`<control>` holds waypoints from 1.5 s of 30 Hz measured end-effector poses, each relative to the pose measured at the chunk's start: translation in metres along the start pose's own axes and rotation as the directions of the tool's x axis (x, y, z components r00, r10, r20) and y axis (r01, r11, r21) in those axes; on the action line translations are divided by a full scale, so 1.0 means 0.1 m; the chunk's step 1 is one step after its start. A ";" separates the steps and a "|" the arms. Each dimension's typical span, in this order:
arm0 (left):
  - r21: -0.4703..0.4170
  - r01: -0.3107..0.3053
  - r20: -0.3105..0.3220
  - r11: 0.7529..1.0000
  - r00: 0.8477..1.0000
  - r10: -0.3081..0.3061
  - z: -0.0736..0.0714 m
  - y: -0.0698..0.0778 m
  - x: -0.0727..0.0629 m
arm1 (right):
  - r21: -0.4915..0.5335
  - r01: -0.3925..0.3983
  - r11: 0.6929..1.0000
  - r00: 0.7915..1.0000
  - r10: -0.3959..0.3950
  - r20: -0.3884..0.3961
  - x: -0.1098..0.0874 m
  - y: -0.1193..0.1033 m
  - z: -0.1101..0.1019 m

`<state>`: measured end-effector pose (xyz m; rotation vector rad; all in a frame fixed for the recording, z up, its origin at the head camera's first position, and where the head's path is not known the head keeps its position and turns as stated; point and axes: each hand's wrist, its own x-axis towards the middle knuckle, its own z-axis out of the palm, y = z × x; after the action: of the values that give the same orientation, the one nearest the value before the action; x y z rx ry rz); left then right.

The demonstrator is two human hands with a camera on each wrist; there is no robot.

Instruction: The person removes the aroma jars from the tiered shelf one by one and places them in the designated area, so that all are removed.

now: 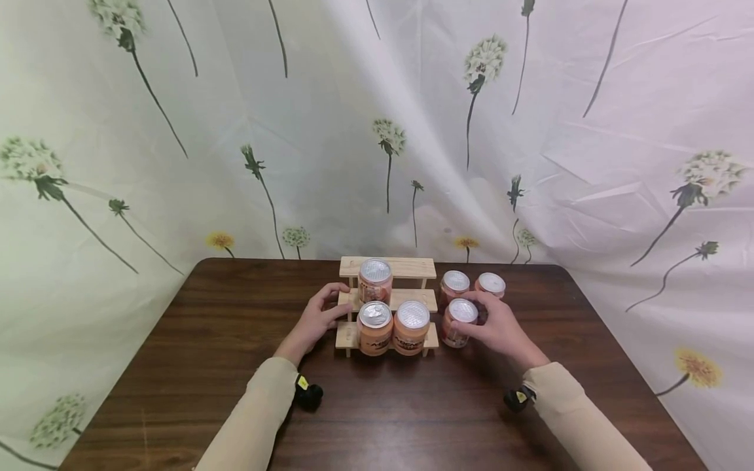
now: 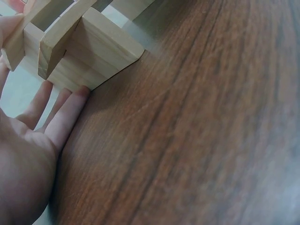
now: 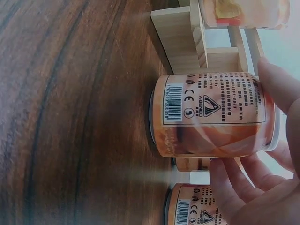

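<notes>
A small three-tier wooden rack (image 1: 406,267) (image 2: 89,51) (image 3: 176,35) stands mid-table. One orange can with a silver lid (image 1: 375,280) sits on its middle tier, and two more (image 1: 374,327) (image 1: 412,326) on the bottom tier. My left hand (image 1: 330,306) (image 2: 42,93) rests against the rack's left end, fingers (image 2: 65,112) straight with tips touching the wood. My right hand (image 1: 480,320) (image 3: 248,131) grips an upright orange can (image 1: 461,320) (image 3: 211,115) on the table just right of the rack, thumb on one side and fingers curled round the other.
Two more orange cans (image 1: 455,286) (image 1: 490,284) stand on the dark wooden table (image 1: 206,340) behind the held one; one of them (image 3: 192,208) shows in the right wrist view. A floral curtain (image 1: 294,131) hangs close behind the table's far edge.
</notes>
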<state>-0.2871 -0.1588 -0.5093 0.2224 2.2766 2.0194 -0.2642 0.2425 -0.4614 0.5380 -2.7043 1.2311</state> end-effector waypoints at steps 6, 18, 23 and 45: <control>-0.004 -0.004 -0.002 1.000 1.000 0.004 -0.01 0.00 -0.01 | -0.004 0.001 1.000 1.000 -0.001 -0.005 -0.01 -0.02 -0.01; -0.002 -0.006 -0.006 1.000 1.000 0.006 0.00 -0.01 0.00 | 0.063 0.040 0.997 0.998 -0.036 -0.058 0.10 -0.32 -0.25; 0.000 -0.007 -0.007 1.000 1.000 0.007 -0.01 0.00 -0.01 | 0.040 0.098 0.994 0.994 -0.096 -0.055 0.23 -0.51 -0.23; 0.000 0.004 -0.003 1.000 1.000 -0.004 0.00 0.00 -0.01 | -0.008 0.211 0.977 0.951 -0.203 0.233 0.79 -1.25 0.31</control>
<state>-0.2860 -0.1587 -0.5091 0.2157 2.2763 2.0197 -0.2902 0.1220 -0.3736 0.9910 -2.7548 1.1300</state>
